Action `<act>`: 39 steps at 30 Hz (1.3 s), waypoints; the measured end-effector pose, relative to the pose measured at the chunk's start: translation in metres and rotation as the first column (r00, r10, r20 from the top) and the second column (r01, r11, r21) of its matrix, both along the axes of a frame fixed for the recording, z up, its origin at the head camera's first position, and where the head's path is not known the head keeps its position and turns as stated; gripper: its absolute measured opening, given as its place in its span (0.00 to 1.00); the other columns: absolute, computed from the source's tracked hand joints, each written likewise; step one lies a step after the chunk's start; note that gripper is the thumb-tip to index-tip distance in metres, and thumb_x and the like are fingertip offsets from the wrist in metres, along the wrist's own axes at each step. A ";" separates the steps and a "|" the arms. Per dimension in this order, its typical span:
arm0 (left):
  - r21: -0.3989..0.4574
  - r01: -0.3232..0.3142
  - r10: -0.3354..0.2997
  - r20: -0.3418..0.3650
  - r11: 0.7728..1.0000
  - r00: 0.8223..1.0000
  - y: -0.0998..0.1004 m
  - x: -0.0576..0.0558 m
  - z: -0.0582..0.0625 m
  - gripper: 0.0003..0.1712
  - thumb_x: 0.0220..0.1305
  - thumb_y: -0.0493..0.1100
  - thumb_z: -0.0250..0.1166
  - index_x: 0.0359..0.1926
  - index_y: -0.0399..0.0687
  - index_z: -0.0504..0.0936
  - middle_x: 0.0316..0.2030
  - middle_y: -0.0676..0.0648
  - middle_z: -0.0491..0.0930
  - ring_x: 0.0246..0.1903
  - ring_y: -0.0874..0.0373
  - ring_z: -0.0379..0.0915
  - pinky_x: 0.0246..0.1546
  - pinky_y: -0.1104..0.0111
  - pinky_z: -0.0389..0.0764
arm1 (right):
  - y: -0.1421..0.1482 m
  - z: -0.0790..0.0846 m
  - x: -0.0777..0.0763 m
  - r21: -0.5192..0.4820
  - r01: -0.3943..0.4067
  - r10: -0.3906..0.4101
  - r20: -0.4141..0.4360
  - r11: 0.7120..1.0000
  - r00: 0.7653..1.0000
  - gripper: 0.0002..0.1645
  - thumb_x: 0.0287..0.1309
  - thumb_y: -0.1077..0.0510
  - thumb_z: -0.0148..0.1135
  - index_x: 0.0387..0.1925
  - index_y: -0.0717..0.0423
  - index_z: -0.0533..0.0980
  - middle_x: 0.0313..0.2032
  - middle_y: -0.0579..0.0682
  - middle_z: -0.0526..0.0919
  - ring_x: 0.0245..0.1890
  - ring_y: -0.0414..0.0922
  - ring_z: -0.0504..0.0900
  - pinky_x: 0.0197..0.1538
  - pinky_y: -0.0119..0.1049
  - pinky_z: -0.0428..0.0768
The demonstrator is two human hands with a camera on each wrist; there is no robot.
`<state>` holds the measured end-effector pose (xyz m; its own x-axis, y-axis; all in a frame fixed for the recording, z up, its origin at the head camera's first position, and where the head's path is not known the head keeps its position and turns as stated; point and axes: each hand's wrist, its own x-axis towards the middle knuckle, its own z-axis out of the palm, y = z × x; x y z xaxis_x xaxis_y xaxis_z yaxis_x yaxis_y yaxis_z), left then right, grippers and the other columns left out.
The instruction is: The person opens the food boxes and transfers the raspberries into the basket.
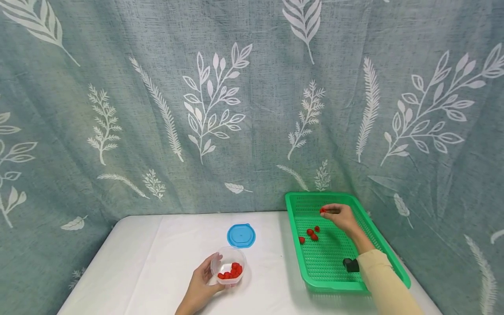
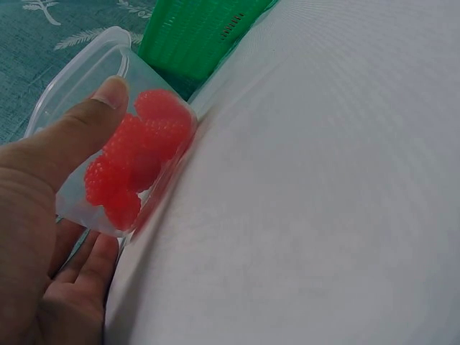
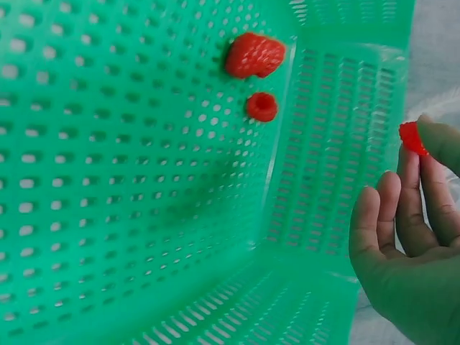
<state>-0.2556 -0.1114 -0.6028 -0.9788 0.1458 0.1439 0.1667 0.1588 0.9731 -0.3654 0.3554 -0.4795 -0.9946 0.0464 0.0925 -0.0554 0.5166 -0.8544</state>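
Note:
My left hand [image 1: 202, 282] grips a clear plastic container [image 1: 218, 263] on the table, its thumb on the near side and fingers round the far side. Several red raspberries [image 2: 136, 154] lie inside it, heaped toward one wall in the left wrist view. Over the far part of a green perforated basket [image 1: 327, 286], my right hand [image 1: 341, 216] pinches one raspberry [image 3: 412, 138] between thumb and fingertips, above the basket floor. More raspberries [image 3: 255, 54] rest on the basket floor, toward its left side in the head view.
A round blue lid [image 1: 241, 236] lies flat on the white tablecloth [image 1: 157, 258], just beyond the container. The basket stands at the right of the table. Behind the table hangs a grey-green curtain [image 1: 252, 183] with white leaf prints.

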 end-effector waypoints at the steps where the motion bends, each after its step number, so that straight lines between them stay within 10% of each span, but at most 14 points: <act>1: -0.001 -0.003 0.003 -0.001 1.000 1.000 0.000 0.000 0.000 0.54 0.46 0.37 0.82 0.73 0.41 0.66 0.68 0.39 0.73 0.72 0.38 0.62 0.71 0.56 0.68 | 0.001 -0.001 -0.001 0.005 0.003 -0.003 0.004 1.000 1.000 0.21 0.66 0.59 0.67 0.54 0.70 0.78 0.49 0.64 0.85 0.46 0.49 0.85 0.54 0.51 0.86; 24: -0.002 0.011 -0.011 -0.020 1.000 1.000 -0.001 -0.001 -0.002 0.55 0.45 0.40 0.83 0.73 0.40 0.65 0.69 0.38 0.73 0.72 0.38 0.61 0.71 0.58 0.68 | 0.025 -0.030 -0.012 0.128 0.001 -0.011 0.078 0.992 0.997 0.18 0.66 0.64 0.63 0.52 0.75 0.78 0.48 0.70 0.83 0.49 0.66 0.81 0.50 0.56 0.86; 39: -0.002 0.010 -0.010 0.005 1.000 1.000 -0.001 -0.002 -0.002 0.56 0.44 0.41 0.84 0.74 0.42 0.65 0.69 0.39 0.72 0.73 0.39 0.61 0.71 0.56 0.67 | 0.016 -0.007 -0.016 0.180 -0.038 0.025 0.073 0.983 0.997 0.25 0.68 0.58 0.62 0.57 0.75 0.76 0.54 0.72 0.80 0.53 0.67 0.79 0.53 0.59 0.84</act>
